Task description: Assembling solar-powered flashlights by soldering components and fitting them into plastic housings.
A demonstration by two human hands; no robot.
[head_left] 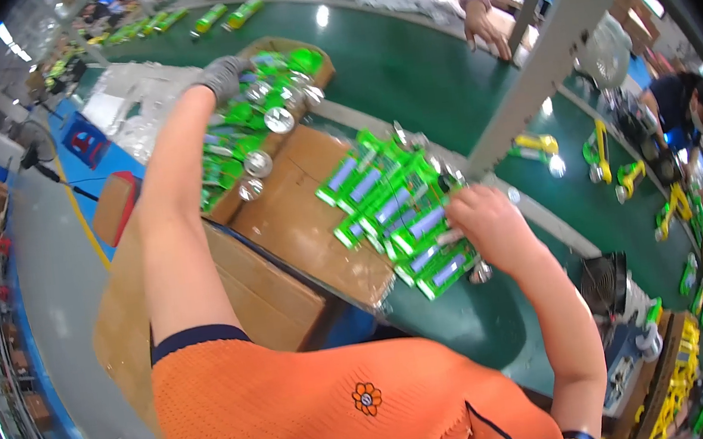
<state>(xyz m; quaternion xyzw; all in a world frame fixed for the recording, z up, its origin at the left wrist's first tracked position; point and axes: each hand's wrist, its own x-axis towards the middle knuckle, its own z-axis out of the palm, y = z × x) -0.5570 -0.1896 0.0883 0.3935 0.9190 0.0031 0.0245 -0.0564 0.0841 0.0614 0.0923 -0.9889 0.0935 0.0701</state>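
the left hand (222,76), in a grey glove, reaches far out over an open cardboard box (273,142) packed with green torches, silver lens heads up; its fingers curl down among them, but whether they grip one i cannot tell. the box stands tilted toward the person, likely so the rows are easy to reach. just right of it, on a flat cardboard sheet (300,225) at the edge of the green surface (403,66), lies a fanned row of green packaged torches (394,215), each with a pale label panel, overlapping like tiles, probably to keep them together. the bare right hand (491,225) rests on the near end of that row, fingers closed on the last packs, steadying them.
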